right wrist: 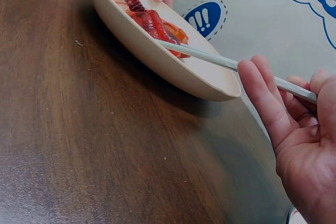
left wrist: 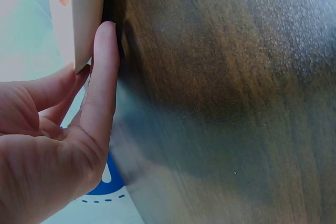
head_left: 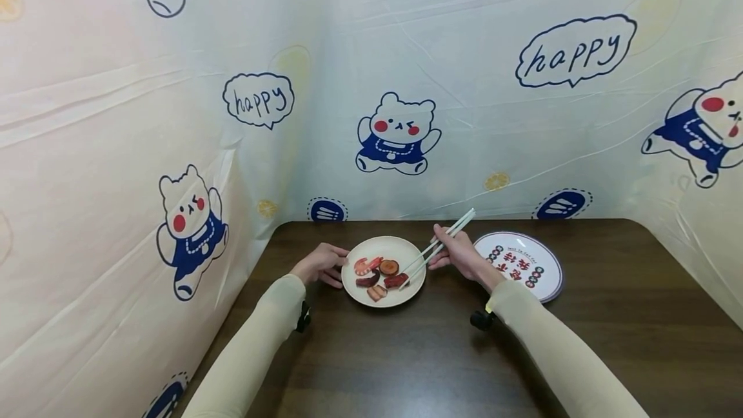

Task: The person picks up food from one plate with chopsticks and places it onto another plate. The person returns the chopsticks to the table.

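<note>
A cream round plate (head_left: 383,245) holds several food pieces: an orange-pink shrimp (head_left: 366,267), a round brown slice (head_left: 389,268), a dark curved piece (head_left: 367,280), a striped slice (head_left: 376,293) and a dark red meat piece (head_left: 396,281). At the plate's left edge my left hand (head_left: 321,264) grips the rim between thumb and fingers. My right hand (head_left: 460,254), off the plate's right side, holds a pair of pale chopsticks (head_left: 466,217). Their tips reach over the plate to the red meat (right wrist: 152,24); whether they pinch it I cannot tell.
Right of the right hand lies a white oval plate (head_left: 548,269) with red and black printed characters, partly behind the forearm. Everything stands on a dark brown wooden table (head_left: 377,353). A printed curtain (head_left: 325,115) hangs behind the table and along its sides.
</note>
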The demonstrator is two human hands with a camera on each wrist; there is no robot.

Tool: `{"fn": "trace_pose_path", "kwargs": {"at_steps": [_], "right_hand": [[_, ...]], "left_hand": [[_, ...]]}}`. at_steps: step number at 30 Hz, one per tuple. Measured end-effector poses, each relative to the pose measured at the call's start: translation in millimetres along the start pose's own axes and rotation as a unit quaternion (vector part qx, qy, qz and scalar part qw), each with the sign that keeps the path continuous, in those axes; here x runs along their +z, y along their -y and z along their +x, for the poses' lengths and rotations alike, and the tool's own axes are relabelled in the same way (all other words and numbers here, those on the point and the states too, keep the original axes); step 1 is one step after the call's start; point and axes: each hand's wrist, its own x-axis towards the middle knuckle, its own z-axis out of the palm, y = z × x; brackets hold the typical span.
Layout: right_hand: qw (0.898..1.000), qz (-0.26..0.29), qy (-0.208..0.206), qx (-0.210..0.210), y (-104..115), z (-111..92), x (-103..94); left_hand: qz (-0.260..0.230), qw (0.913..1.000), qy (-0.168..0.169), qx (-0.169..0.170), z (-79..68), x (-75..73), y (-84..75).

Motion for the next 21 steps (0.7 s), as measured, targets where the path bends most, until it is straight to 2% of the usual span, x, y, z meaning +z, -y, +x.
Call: {"fn": "trace_pose_path", "kwargs": {"at_steps": [21], "right_hand": [[1.0, 0.004, -0.008, -0.004, -0.3, -5.2, 5.9]], "left_hand": [[-0.006, 1.0, 0.0, -0.004, 1.4, 0.1, -0.7]]}}
